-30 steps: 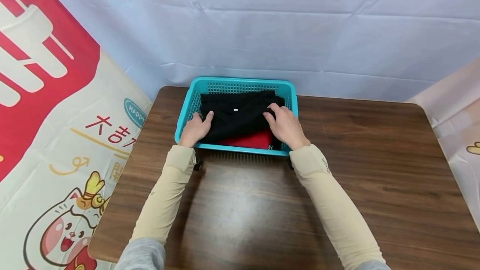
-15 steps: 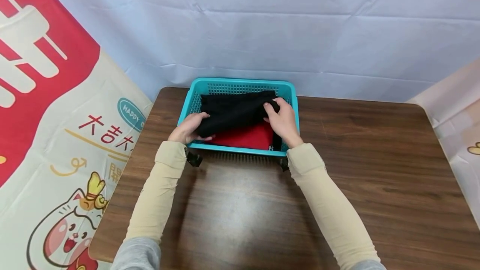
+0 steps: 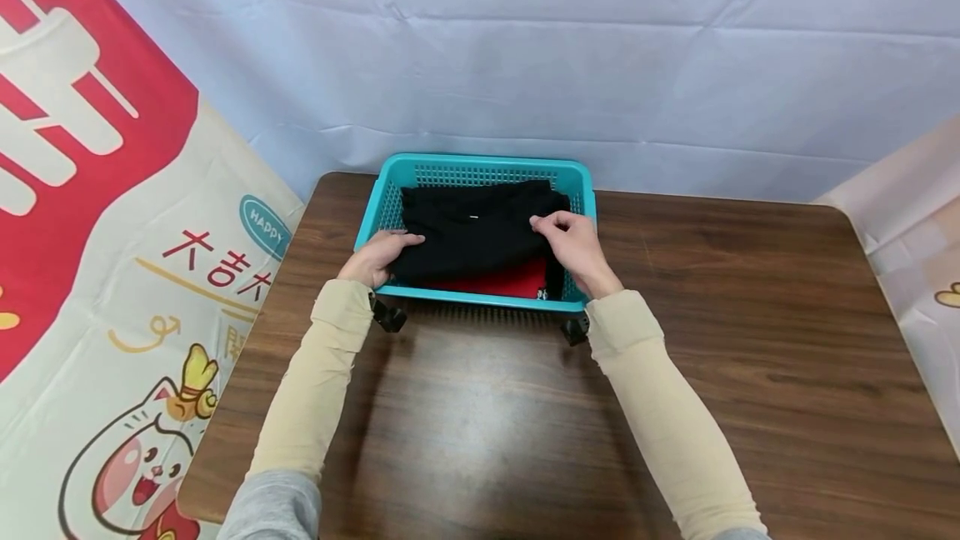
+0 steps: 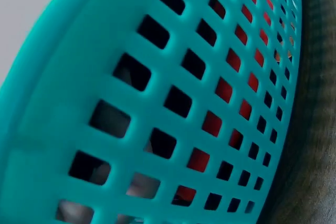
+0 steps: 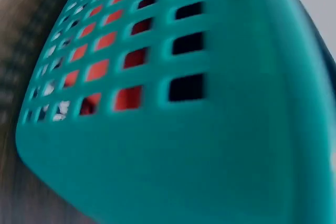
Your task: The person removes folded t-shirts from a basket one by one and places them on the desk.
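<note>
A folded black garment with a small pale label lies inside a turquoise plastic basket. Beneath it, along the front, shows a red cloth with a small white mark at its right end. My left hand holds the garment's left edge, thumb on top and the other fingers mostly hidden below. At the right end, my right hand pinches the garment between thumb and fingers. Both wrist views are filled by the basket's perforated wall, with red and black fabric behind its holes.
The basket stands on a dark wooden table, near its back edge. Behind hangs a pale curtain. A printed red and white banner covers the left side. Black wrist devices sit beneath the wrists.
The garment's front part was raised and rolled back, baring more red cloth, then came down forward again. My left hand shifted slightly left; the right hand dipped back slightly toward the front.
</note>
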`<state>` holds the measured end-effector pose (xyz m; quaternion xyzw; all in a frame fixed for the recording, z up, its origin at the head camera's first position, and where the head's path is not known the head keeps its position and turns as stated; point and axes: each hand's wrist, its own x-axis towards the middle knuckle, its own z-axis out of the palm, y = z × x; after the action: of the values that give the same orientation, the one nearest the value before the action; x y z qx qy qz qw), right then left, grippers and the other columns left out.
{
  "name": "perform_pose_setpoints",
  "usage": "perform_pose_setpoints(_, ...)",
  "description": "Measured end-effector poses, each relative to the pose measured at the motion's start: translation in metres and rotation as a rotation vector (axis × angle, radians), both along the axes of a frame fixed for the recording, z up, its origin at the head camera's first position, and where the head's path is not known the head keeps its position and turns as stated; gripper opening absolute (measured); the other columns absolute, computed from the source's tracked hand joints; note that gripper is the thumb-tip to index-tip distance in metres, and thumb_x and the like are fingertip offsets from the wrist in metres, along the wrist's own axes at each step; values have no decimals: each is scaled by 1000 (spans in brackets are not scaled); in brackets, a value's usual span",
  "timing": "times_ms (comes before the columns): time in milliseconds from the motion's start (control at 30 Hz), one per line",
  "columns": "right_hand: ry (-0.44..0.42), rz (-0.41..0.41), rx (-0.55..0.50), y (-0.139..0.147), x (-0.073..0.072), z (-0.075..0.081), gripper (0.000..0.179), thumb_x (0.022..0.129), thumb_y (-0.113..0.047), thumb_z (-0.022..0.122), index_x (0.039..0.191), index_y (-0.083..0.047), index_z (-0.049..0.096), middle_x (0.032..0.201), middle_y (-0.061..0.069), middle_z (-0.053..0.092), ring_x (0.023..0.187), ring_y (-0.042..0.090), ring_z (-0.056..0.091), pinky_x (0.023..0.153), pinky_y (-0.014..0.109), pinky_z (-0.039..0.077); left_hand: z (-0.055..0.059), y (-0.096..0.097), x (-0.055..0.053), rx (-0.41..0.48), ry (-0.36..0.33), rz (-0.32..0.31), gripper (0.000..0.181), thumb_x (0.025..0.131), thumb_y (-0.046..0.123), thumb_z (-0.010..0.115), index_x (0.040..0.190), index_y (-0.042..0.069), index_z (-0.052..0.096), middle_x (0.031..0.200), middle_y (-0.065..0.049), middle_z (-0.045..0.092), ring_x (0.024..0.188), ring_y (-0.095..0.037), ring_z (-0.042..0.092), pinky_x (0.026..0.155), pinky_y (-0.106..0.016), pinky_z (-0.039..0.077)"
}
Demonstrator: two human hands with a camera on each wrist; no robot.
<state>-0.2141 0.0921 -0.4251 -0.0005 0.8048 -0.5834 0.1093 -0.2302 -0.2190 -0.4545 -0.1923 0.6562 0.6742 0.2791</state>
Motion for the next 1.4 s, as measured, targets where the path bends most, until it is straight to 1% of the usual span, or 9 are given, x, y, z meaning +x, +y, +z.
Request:
perform_pose_setpoints(133, 13, -1, 131, -4, 4, -1, 37, 96, -20, 57, 127, 0, 53, 142, 19, 43, 101, 29, 45, 83, 40, 43, -2, 2, -1, -1, 21, 13, 68, 99, 19, 49, 156, 18, 12, 150, -11, 39, 96, -12, 61, 84, -27, 53)
perform_pose_setpoints(333, -136, 22, 172, -7, 4, 2, 74, 90, -23, 65, 148, -1, 24, 157, 19, 20, 138, 37, 31, 108, 51, 38, -3, 4, -3, -35, 47, 72, 64, 96, 15, 48, 154, 17, 22, 149, -12, 38, 106, -20, 56, 88, -31, 48)
perform_pose_setpoints(533, -305, 6, -57, -2, 0, 5, 81, 96, -36, 56, 153, -4, 9, 160, 15, 17, 138, 29, 34, 113, 46, 33, -5, 3, -1, -152, 93, 26, 69, 93, 11, 47, 155, 20, 17, 157, -12, 23, 128, -30, 41, 99, -36, 38)
perform_pose_setpoints(633, -373, -12, -250, 0, -4, 3, 69, 98, -35, 52, 151, -2, 21, 153, 18, 33, 117, 20, 53, 104, 34, 43, -5, 3, 0, -171, 138, 20, 70, 93, 9, 46, 154, 27, 17, 158, -11, 18, 125, -31, 41, 99, -38, 35)
perform_pose_setpoints(733, -429, -41, -393, 2, -8, -1, 67, 100, -26, 50, 153, -5, 16, 147, 16, 41, 96, 13, 61, 88, 23, 50, -6, 3, 1, -178, 175, 6, 65, 95, 7, 45, 151, 31, 24, 157, -10, 17, 117, -31, 43, 93, -38, 36)
perform_pose_setpoints(833, -457, -61, -437, 3, -9, -6, 79, 98, -17, 50, 156, -16, -3, 151, 12, 35, 96, 11, 60, 79, 21, 53, -7, 3, 2, -186, 193, -30, 55, 96, 6, 43, 146, 29, 37, 153, -12, 25, 115, -32, 44, 92, -37, 38)
perform_pose_setpoints(1100, -419, -54, -356, 3, -14, -18, 86, 89, -8, 54, 155, -30, 4, 153, 12, 28, 94, 19, 56, 71, 26, 50, -3, 6, 5, -235, 207, -95, 39, 98, 8, 41, 133, 19, 55, 150, -9, 32, 127, -29, 38, 105, -41, 35)
perform_pose_setpoints(1267, -331, 9, -263, 3, -14, -22, 81, 91, -7, 55, 155, -30, 9, 161, 7, 8, 122, 29, 48, 96, 39, 45, -3, 9, 6, -233, 209, -84, 33, 99, 15, 47, 131, 17, 56, 145, -9, 38, 119, -29, 46, 98, -39, 40)
perform_pose_setpoints(1400, -325, 71, -175, 2, -13, -25, 69, 94, -8, 53, 153, -25, 23, 163, 4, 3, 140, 33, 30, 111, 49, 33, -3, 9, 6, -247, 217, -100, 35, 98, 22, 56, 132, 17, 54, 155, -8, 28, 139, -31, 33, 112, -47, 32)
